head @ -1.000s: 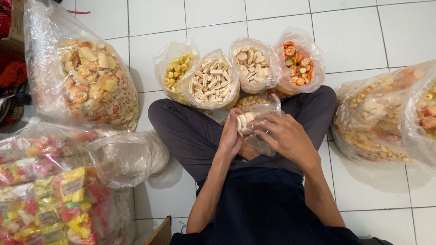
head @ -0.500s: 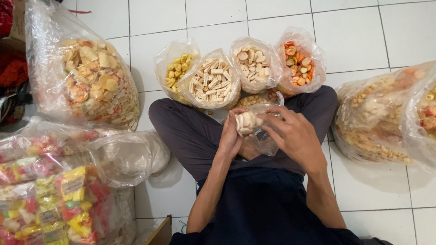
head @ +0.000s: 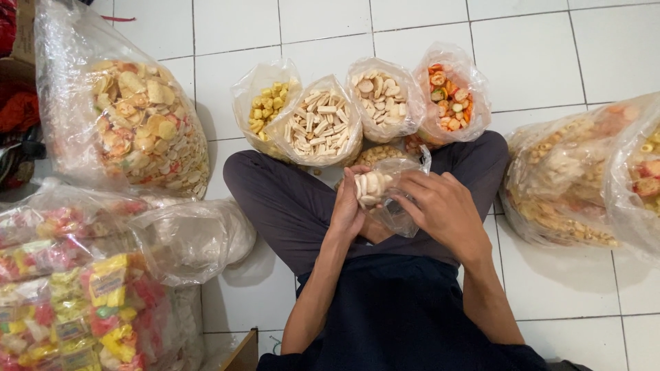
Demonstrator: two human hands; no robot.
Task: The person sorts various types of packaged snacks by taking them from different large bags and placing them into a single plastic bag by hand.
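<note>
Two hands over the lap: left hand (head: 347,206) cupping pale round crackers (head: 370,185), right hand (head: 443,209) pinching open the small clear bag (head: 399,206) at 3 o'clock. Could spill onto the tiled floor (head: 240,295) if the bag mouth sags shut.

A small clear bag (head: 395,199) sits crumpled above the lap, its mouth open toward the left hand (head: 347,213) and its right side pinched by the right hand (head: 443,209). A cluster of pale round crackers (head: 369,187) rests at the bag's mouth against the left fingers.
</note>
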